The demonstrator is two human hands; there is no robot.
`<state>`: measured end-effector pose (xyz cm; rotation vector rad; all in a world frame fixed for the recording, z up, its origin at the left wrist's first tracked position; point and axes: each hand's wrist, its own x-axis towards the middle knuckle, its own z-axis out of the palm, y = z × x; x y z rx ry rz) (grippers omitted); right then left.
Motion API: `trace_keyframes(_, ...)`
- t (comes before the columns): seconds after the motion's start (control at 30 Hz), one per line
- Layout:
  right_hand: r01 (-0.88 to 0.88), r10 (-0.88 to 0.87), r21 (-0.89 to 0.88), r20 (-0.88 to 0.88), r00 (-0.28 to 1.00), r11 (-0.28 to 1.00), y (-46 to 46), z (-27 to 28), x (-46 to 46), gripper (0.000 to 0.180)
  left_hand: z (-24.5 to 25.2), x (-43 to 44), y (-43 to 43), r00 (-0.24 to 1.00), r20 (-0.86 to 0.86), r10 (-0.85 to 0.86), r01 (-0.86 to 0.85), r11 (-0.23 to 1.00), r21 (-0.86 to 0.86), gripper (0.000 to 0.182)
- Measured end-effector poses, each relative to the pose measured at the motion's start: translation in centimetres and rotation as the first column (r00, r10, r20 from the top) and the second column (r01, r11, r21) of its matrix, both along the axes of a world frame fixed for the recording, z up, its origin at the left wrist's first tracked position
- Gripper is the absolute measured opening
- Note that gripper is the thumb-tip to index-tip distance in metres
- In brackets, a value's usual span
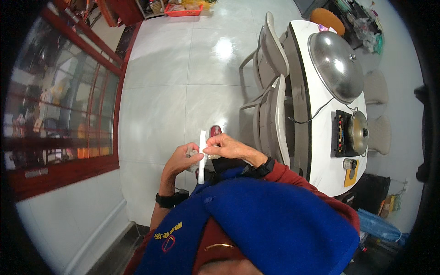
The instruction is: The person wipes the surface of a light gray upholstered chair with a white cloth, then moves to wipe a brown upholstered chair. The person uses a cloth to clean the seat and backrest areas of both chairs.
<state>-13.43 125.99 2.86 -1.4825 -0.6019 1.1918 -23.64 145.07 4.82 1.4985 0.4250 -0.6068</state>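
Note:
A narrow white strip (202,168), whose material I cannot tell, stands roughly upright between my hands in front of the blue garment. The thumb and fingers of my left hand (181,160) close on its left side, with crumpled, whitish see-through material (192,166) at the palm. From the right, my right hand (227,147) pinches the strip a little higher up. Something pale shows below the right fingers, mostly hidden. Both wrists wear black bands. A red shoe tip (215,131) shows on the floor just beyond the hands.
Grey chairs (271,113) line a white table (321,137) on the right. It bears a large domed metal lid (336,67), a lidded pot (359,132) on a black cooker and a small jar (349,164). Red-framed glass doors (117,120) stand left; a red tray (184,13) lies far ahead.

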Motion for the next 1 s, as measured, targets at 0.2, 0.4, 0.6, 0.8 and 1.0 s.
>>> trace_keyframes(0.2,0.071,-0.072,0.031,0.019,0.997,0.997,1.3,0.6,11.8,0.024,-0.6,13.6,2.8,0.988,0.062,-0.141,0.144,0.988,-0.06,0.025)
trace_keyframes(0.4,0.005,-0.009,0.063,0.068,0.998,0.998,4.2,3.3,26.2,0.026,1.6,26.4,4.4,0.992,0.121,-0.035,0.033,0.999,0.02,0.02)
trace_keyframes(0.6,0.044,-0.073,0.127,0.242,0.968,0.991,7.4,2.7,36.3,0.022,1.8,38.1,7.3,0.991,0.115,-0.073,0.054,0.986,0.159,0.023)
trace_keyframes(0.8,0.264,-0.28,0.146,0.106,0.954,0.954,10.0,1.8,47.3,0.024,0.2,53.4,12.0,0.969,0.156,-0.191,0.195,0.981,-0.012,0.024)
trace_keyframes(1.0,0.499,-0.503,0.07,0.143,0.852,0.864,11.7,3.4,60.3,0.026,2.4,71.3,13.7,0.892,0.178,-0.415,0.432,0.899,-0.068,0.031)
